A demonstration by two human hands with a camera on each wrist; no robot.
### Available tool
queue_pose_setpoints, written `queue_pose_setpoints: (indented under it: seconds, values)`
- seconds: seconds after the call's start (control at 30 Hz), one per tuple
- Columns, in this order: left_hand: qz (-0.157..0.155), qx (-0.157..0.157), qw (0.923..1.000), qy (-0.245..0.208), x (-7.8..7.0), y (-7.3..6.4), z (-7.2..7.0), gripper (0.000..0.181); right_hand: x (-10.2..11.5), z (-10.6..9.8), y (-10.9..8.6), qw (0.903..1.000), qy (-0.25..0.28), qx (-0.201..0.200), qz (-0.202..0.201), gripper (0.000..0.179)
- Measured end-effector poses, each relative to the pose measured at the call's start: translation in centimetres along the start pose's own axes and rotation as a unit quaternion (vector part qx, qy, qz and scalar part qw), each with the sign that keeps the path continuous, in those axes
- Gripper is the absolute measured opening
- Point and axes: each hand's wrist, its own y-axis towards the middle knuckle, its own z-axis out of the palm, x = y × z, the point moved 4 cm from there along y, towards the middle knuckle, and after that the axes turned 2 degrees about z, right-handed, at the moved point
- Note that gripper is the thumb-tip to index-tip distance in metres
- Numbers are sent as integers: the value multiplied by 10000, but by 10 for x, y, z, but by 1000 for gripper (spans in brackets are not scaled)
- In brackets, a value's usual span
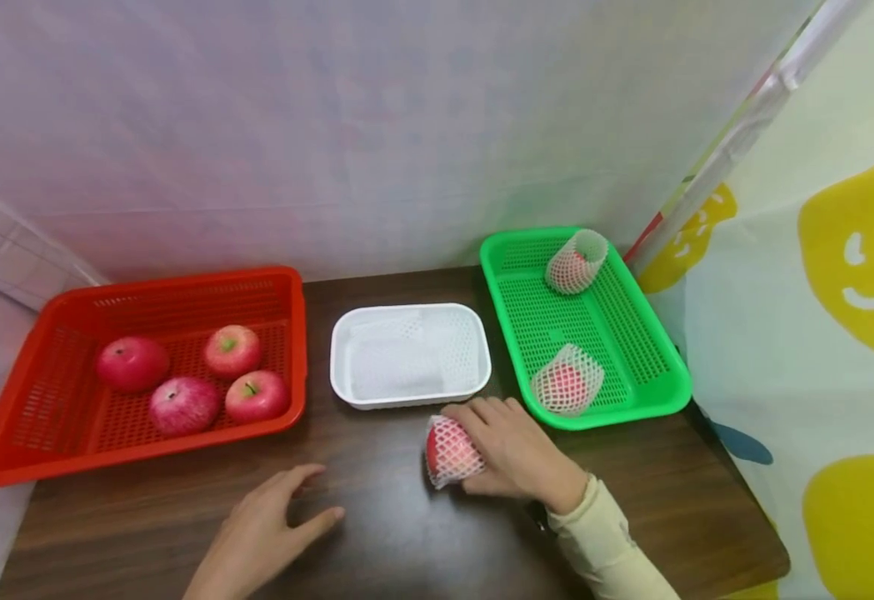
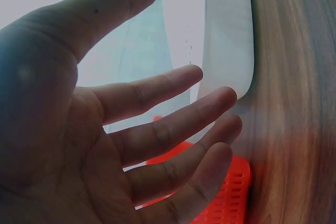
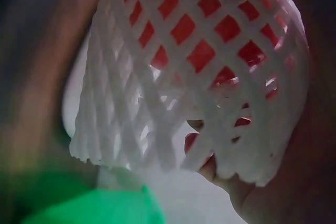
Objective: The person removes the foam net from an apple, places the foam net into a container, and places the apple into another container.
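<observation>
In the head view my right hand [image 1: 511,450] grips a red apple [image 1: 432,450] wrapped in a white foam net sleeve [image 1: 455,452], low over the table in front of the white tray. Up close in the right wrist view, the net [image 3: 173,87] covers the red skin, with the hand around its sides. My left hand [image 1: 260,525] is held over the table to the left, fingers spread and holding nothing. The left wrist view shows its bare palm [image 2: 68,129]. The white tray [image 1: 410,402] has what look like flattened foam nets in it.
A red basket [image 1: 297,350] on the left holds several bare apples [image 1: 232,351]. On the right, a green basket [image 1: 594,421] carries two net-wrapped apples [image 1: 567,387], one at each end. Behind the dark wooden table [image 1: 377,542] hangs a pale curtain.
</observation>
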Motion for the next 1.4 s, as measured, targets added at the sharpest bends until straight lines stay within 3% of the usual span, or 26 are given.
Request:
queue_pose_setpoints:
  seconds: [0.13, 0.3, 0.47, 0.63, 0.8, 1.0, 1.2, 1.4]
  values:
    - [38, -47, 10000, 9, -1, 0, 2, 67, 8, 12, -3, 9998, 202, 53, 30, 91]
    - [-8, -78, 10000, -5, -3, 2, 4, 63, 10, 12, -1, 9998, 193, -3, 45, 91]
    - [14, -414, 9989, -211, -8, 6, 6, 47, 13, 9, 4, 9998, 206, 25, -3, 90]
    - [582, -907, 9926, -551, -21, 13, 13, 36, 21, 9, 11, 9995, 299, 77, -106, 88]
    - [1253, -1087, 9827, -823, -33, 20, 21, 41, 31, 10, 18, 9991, 316, 34, -296, 85]
    - [1981, -841, 9686, -1242, -42, 28, 30, 61, 39, 11, 23, 9976, 481, -72, -498, 87]
    - [1924, -532, 9729, -1166, -45, 33, 35, 78, 46, 11, 24, 9956, 723, -142, -578, 88]
    - [1983, -402, 9743, -988, -47, 36, 37, 81, 51, 9, 24, 9932, 873, -81, -763, 89]
